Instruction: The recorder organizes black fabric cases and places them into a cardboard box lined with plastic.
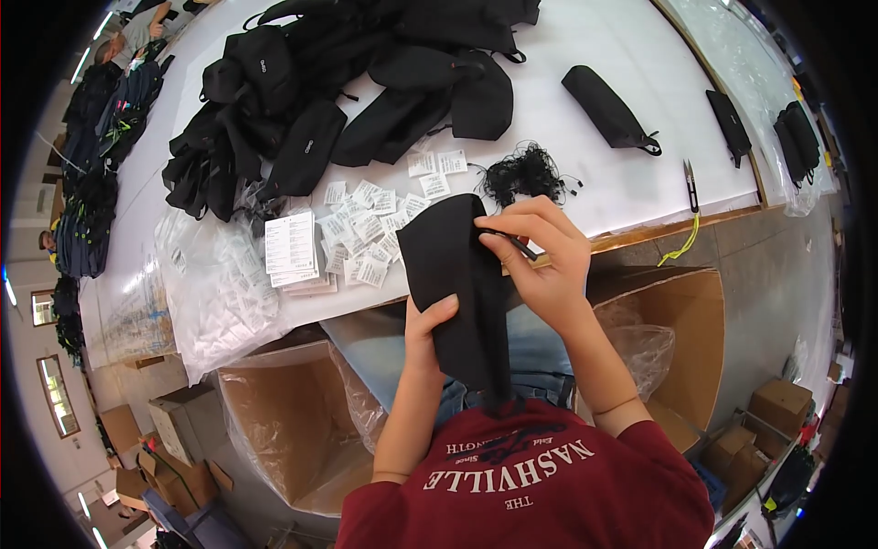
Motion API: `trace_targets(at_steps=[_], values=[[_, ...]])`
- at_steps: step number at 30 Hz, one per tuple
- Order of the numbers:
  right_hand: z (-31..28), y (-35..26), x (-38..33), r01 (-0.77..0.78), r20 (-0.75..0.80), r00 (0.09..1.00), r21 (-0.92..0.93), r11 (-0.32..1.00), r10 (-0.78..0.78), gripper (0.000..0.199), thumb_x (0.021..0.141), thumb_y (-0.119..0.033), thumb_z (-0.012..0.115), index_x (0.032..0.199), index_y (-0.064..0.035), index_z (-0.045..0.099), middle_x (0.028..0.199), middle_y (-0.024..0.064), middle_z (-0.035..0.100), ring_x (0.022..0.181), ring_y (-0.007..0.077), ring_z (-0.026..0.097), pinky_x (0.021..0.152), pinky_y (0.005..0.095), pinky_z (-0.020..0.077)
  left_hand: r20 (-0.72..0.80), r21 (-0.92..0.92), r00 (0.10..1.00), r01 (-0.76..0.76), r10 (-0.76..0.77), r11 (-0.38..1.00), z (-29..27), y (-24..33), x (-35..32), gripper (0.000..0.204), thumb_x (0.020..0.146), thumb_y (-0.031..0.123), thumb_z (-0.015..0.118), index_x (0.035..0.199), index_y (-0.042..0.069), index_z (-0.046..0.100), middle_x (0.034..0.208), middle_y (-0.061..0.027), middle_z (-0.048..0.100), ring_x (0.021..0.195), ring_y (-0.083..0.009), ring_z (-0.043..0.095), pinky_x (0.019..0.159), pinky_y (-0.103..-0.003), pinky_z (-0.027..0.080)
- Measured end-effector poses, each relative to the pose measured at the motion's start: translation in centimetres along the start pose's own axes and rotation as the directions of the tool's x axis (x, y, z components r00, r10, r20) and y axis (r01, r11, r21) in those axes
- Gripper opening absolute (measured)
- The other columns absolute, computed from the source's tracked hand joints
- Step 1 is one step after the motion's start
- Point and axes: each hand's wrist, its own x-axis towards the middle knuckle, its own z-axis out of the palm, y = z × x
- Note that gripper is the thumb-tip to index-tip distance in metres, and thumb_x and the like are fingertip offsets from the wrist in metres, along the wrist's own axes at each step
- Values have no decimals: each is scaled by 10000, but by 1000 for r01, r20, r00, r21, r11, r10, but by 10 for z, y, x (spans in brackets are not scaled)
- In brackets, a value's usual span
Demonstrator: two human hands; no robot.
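Note:
Over my lap at the table's front edge, my left hand (428, 331) grips the side of a black fabric pouch (455, 265), thumb on top. My right hand (551, 252) pinches a slim black zipper pull (521, 245) at the pouch's upper right corner. Whether the pull is fastened to the pouch is hidden by the fingers. Just beyond lies a tangled heap of black cord pulls (523, 174). Left of the pouch are many loose white labels (366, 224) and a stack of printed white cards (290, 247).
A big pile of black pouches (306, 146) covers the table's far left; one pouch (608, 108) lies alone at right. Thread snips (690, 186) on a yellow cord sit near the right edge. A clear plastic bag (210, 284) hangs over the front. Cardboard boxes (274, 412) flank my legs.

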Motion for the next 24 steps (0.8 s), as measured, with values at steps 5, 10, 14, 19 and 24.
trace_targets(at_steps=[5,10,14,19,24], values=[[-7,-1,8,-54,-31,998,-34,998,52,142,720,-3,725,851,-43,688,764,46,616,634,149,562,548,240,437,36,102,997,62,-66,993,-1,1,-2,571,751,148,616,1252,-49,425,1057,-165,598,897,-254,634,789,-337,537],[-3,-2,2,-5,-20,1000,-54,999,4,137,711,-30,740,837,-47,688,764,44,614,643,149,564,556,244,442,-33,88,999,42,-39,995,4,-3,2,457,821,190,536,1200,-57,476,1021,-186,618,862,-274,646,768,-345,548],[0,-15,-23,-53,196,980,71,996,38,165,690,-67,768,844,-76,708,784,36,568,632,146,542,519,246,431,11,-270,997,82,-82,959,-14,10,14,374,839,138,566,1166,-40,528,998,-163,641,850,-246,653,793,-339,543],[-1,-27,-34,-172,312,945,205,964,102,179,680,-66,774,849,-77,715,789,30,568,638,145,534,521,250,428,-97,-175,995,15,-33,984,-18,27,20,262,891,266,508,942,20,583,784,-105,628,695,-225,612,592,-329,519],[-1,-31,-36,-111,367,930,235,966,18,187,669,-66,778,844,-76,713,781,33,574,676,167,540,553,273,435,-95,-143,995,-42,28,989,-18,33,29,229,890,265,521,859,39,548,736,-71,576,584,-191,508,530,-306,435]])
